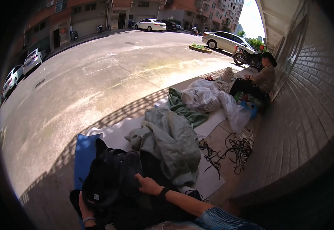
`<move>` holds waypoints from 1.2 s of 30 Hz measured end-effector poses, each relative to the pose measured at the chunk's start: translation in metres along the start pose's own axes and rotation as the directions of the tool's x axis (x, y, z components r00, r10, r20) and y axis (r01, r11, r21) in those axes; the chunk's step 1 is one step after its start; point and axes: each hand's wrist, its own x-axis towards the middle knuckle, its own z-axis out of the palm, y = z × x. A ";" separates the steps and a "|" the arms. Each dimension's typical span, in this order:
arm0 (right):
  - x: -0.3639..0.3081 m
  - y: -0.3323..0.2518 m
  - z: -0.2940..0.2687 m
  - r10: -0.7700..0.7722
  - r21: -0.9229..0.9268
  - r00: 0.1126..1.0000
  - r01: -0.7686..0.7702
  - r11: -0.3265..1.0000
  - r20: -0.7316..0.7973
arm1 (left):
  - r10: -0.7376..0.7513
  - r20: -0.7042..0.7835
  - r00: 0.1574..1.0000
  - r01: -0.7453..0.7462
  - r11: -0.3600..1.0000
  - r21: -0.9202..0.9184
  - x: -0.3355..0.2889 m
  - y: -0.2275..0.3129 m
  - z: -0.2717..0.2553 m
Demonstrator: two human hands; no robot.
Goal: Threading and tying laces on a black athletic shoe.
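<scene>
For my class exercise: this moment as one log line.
left hand: on black fabric | right hand: on black fabric | beyond: grey-green cloth

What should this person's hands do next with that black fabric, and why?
Perhaps ease the right hand gently rightward to spread the black fabric: it looks bunched, and the left hand, at its left side, could steady it.

No wording is being made out; a white label (96,197) is being borne, near left, by black fabric (106,187).
</scene>
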 end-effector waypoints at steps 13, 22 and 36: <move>-0.005 -0.020 -0.014 -0.017 -0.129 0.996 0.006 0.992 -0.087 | -0.445 0.325 0.834 0.521 0.830 -0.201 0.032 0.025 0.009; -0.078 -0.037 0.018 -0.284 -0.087 0.840 0.362 0.928 0.463 | -0.435 0.219 0.874 0.436 0.899 0.043 0.028 0.031 0.007; -0.057 -0.065 -0.047 -0.193 0.083 0.867 0.175 0.981 0.459 | 0.005 0.482 0.876 -0.265 0.840 0.473 -0.030 0.104 0.005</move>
